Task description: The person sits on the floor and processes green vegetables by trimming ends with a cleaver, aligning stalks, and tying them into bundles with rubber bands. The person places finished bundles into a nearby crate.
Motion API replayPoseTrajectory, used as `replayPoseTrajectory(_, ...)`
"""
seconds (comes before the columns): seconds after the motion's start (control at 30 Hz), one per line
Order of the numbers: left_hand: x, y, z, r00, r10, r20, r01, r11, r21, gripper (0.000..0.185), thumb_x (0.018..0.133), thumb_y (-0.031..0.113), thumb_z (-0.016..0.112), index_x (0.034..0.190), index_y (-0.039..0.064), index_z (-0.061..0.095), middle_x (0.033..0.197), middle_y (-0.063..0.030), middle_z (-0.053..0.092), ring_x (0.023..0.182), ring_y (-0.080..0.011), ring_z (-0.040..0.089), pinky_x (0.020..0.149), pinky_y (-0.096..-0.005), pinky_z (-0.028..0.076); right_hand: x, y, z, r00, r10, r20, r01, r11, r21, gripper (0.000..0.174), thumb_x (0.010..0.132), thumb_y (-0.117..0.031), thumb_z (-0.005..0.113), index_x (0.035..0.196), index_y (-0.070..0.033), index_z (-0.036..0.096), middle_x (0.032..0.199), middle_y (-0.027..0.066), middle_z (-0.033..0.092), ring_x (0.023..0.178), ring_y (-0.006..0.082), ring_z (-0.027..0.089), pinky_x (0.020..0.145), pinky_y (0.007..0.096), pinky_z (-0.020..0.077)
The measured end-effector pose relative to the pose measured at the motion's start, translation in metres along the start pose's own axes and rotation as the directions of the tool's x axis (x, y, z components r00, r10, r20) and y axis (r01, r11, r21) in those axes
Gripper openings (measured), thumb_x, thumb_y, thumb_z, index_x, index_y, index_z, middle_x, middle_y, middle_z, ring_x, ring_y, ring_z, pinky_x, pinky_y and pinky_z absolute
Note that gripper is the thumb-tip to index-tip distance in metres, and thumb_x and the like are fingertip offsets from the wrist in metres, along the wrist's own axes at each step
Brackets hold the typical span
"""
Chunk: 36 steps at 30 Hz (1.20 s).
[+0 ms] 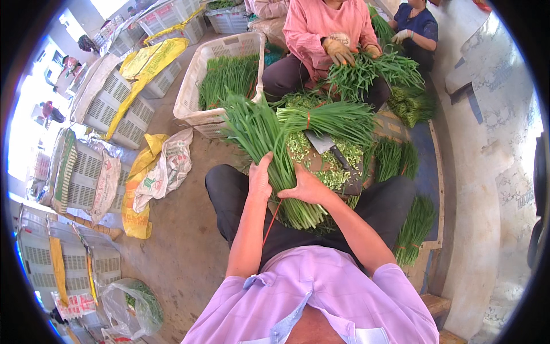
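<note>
A thick bundle of garlic chives point(262, 133) lies across my lap, leaf tips pointing away and pale cut stems toward me. My left hand point(260, 178) grips its left side, thumb pointing up along the leaves. On the other side my right hand point(308, 187) holds the stems, its thumb laid across them. A thin red tie point(273, 221) hangs from the bundle near my right thumb. Just beyond, a cleaver point(320, 142) rests on a board point(354, 188) strewn with chopped stem ends point(335, 178). Another chive bundle point(339, 118), bound with an orange band, lies beyond the cleaver.
A white plastic crate point(187, 105) holding chives stands ahead left. Facing me, a seated person in a pink top point(331, 26) handles loose greens point(365, 75). More bundles point(414, 228) lie at right beside a wall point(477, 172). Sacks point(165, 165) and stacked crates point(118, 107) line the left.
</note>
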State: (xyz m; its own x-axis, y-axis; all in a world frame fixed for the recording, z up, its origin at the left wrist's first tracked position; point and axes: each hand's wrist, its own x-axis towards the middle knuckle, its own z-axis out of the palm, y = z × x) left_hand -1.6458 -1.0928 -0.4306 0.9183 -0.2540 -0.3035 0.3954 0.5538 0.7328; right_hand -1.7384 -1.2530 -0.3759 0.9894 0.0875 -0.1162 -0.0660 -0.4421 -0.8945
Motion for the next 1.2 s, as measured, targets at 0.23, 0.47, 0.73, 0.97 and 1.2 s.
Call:
replayPoseTrajectory(0.23,-0.005,0.012,0.018,0.999,-0.036,0.013,0.036,0.999,-0.008,0.039,0.1,0.017,0.063,0.131,-0.007,0.062,0.121,-0.0151,0.072,0.104,-0.0262,0.073,0.094,-0.0427,0.059,0.024,0.007,-0.006,1.0,-0.007,-0.004,0.008,0.944,0.331,0.09,0.084,-0.031,0.091,0.155,0.0,0.044,0.142,0.0148,0.063,0.127,0.0229,0.062,0.11,0.0387,0.0494)
replayPoseTrajectory(0.47,-0.025,0.028,0.055,0.97,-0.051,0.238,-0.06,0.898,0.436,0.13,0.087,0.032,0.089,0.167,-0.003,-0.007,0.162,-0.0272,0.039,0.15,-0.0332,0.042,0.121,-0.0448,0.038,0.047,-0.022,-0.054,0.935,0.281,-0.217,-0.117,0.82,0.56,0.067,0.092,-0.015,0.082,0.148,0.002,0.051,0.136,0.0144,0.068,0.122,0.0236,0.066,0.108,0.0389,0.0531)
replayPoseTrajectory(0.73,0.063,0.127,0.038,0.989,0.031,0.148,-0.074,0.952,0.296,0.079,0.081,0.003,0.087,0.148,0.0,0.046,0.134,-0.0171,0.067,0.119,-0.0283,0.07,0.101,-0.0418,0.058,0.162,-0.042,-0.062,0.993,-0.091,-0.072,0.111,0.935,0.338,0.09,0.104,-0.042,0.067,0.166,0.003,0.02,0.156,0.0208,0.048,0.144,0.0274,0.046,0.121,0.042,0.0377)
replayPoseTrajectory(0.97,0.28,0.331,-0.011,0.9,0.436,-0.011,-0.307,0.651,0.694,0.091,0.08,0.006,0.087,0.154,-0.002,0.034,0.132,-0.0217,0.068,0.117,-0.0326,0.07,0.106,-0.0472,0.057,0.121,0.058,0.001,0.978,0.019,0.208,-0.13,0.834,0.536,0.093,0.097,-0.02,0.078,0.167,-0.003,0.02,0.132,0.0166,0.063,0.099,0.0176,0.065,0.089,0.0354,0.0567)
replayPoseTrajectory(1.2,0.528,0.337,-0.268,0.82,0.548,0.166,-0.091,-0.162,0.983,0.103,0.072,0.021,0.093,0.151,-0.008,0.035,0.135,-0.0285,0.063,0.128,-0.037,0.062,0.111,-0.0495,0.05,0.067,0.107,0.008,0.815,0.167,0.555,-0.484,0.723,0.492,0.076,0.093,-0.011,0.081,0.158,-0.004,0.042,0.127,0.0141,0.071,0.1,0.0168,0.071,0.088,0.0337,0.0577)
